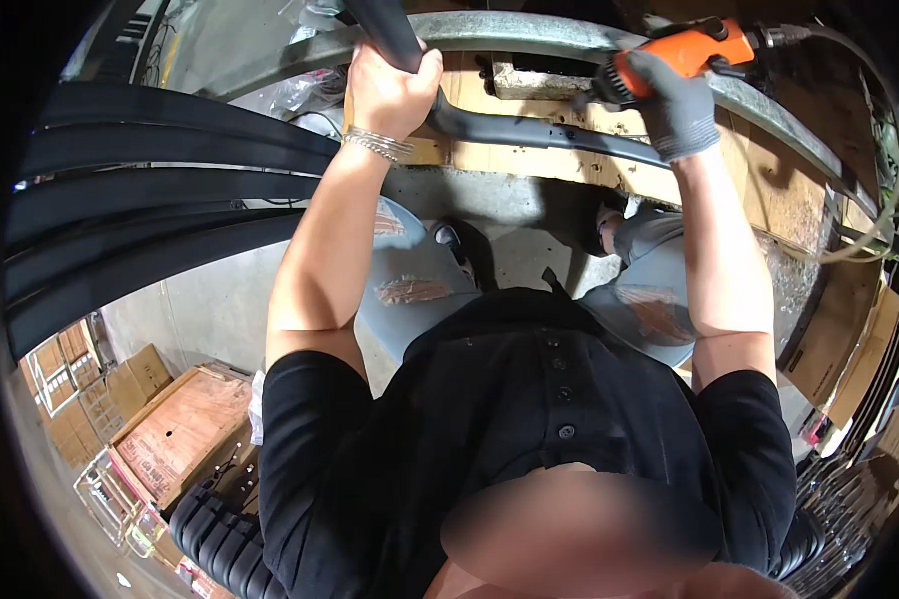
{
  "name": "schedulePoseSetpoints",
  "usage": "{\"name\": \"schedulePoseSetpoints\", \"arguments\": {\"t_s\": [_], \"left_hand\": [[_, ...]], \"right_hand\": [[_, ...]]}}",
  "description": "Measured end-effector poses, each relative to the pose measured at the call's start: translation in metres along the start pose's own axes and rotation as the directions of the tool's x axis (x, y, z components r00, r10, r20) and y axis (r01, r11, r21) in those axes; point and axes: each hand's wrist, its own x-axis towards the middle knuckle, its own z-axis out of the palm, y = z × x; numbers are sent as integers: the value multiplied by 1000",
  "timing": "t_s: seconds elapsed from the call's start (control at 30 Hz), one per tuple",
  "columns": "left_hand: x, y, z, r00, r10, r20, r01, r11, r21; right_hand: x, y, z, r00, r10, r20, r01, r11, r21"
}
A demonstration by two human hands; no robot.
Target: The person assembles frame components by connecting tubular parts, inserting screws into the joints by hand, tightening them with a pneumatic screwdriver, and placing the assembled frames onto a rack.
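My bare left hand (395, 90), with bracelets at the wrist, is wrapped round a black bar (386, 32) near the top of the view. My right hand (677, 105) wears a grey glove and grips an orange air tool (691, 50), whose front end points left and is blurred. A hose fitting joins the tool's right end. Below and between my hands runs a bent black tube (549, 135) over the plywood. Whether it is one piece with the bar in my left hand, I cannot tell.
A curved grey metal rail (509, 30) crosses behind both hands. Several long black bars (170, 190) stick out at the left. An air hose (894, 190) loops down on the right, near stacked cardboard (849, 354). A wooden crate (185, 429) stands at lower left.
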Motion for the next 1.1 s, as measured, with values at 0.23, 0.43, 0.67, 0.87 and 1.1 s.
{"name": "schedulePoseSetpoints", "arguments": {"t_s": [0.23,0.43,0.67,0.87,1.1], "left_hand": [[-104,-33,9,574,-592,565,687,-27,-726],[-112,46,59,350,-519,780,516,-588,-623],[-107,49,89,352,-550,757,487,-583,-650],[-108,51,98,239,-536,810,431,-689,-583],[-108,65,115,30,-603,797,429,-713,-555]], "right_hand": [[-19,23,-10,993,-120,-22,120,993,15],[-54,12,0,990,-69,124,53,990,131],[-68,14,-7,979,-61,195,87,988,-126],[-65,15,-11,985,-37,171,65,984,-164],[-58,21,-22,844,-321,430,475,820,-319]]}}
